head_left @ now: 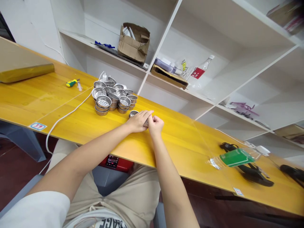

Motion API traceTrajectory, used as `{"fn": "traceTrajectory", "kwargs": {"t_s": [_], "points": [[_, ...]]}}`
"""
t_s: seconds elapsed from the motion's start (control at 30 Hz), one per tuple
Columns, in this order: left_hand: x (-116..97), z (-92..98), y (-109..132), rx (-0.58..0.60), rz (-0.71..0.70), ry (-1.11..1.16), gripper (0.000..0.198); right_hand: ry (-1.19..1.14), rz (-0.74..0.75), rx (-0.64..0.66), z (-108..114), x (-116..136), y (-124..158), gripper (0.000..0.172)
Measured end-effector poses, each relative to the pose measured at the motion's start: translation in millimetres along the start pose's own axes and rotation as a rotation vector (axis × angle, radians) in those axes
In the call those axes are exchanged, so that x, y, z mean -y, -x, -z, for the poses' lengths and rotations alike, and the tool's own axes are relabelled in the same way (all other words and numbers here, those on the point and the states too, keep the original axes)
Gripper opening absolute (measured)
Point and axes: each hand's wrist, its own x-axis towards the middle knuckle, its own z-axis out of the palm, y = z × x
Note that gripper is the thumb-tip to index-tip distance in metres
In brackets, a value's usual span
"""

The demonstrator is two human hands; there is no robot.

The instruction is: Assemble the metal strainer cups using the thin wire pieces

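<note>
My left hand (138, 121) and my right hand (156, 124) meet over the yellow wooden table top (78, 122). The left hand closes over a small perforated steel strainer cup (133, 114), whose rim shows beyond its fingers. My right fingers pinch a small metal part (145, 123) against that cup, though the hands hide most of it. To the left of my hands stands a heap of similar steel strainer cups (111, 98), some stacked and some tilted. Neither hand touches the heap.
A white cable (68, 115) runs along the table near a green-and-yellow screwdriver (72, 83). A gold-coloured roll (26, 72) lies at the far left. A plastic bottle with a green label (234, 158) and black sandals (255, 171) lie to the right. White shelves stand behind the table.
</note>
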Motion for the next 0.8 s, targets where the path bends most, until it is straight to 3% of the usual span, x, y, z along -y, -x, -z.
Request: {"fn": "traceTrajectory", "kwargs": {"t_s": [0.37,0.5,0.63,0.8], "points": [[-1.7,4.3,1.0,0.025,-0.028,0.029,0.078,-0.263,-0.113,0.016,-3.3,-8.3,-7.3,0.048],[-1.1,10.0,1.1,0.021,-0.006,0.048,0.072,-0.518,-0.331,0.023,-0.1,-8.0,-13.8,0.051],[4.2,16.4,-2.6,-0.088,0.131,0.084,0.06,-0.85,-0.576,0.04,11.7,-10.7,-23.4,0.049],[19.1,20.3,-7.0,-0.254,0.416,0.134,0.056,-0.925,-0.661,0.03,21.2,-15.4,-27.5,0.05]]}}
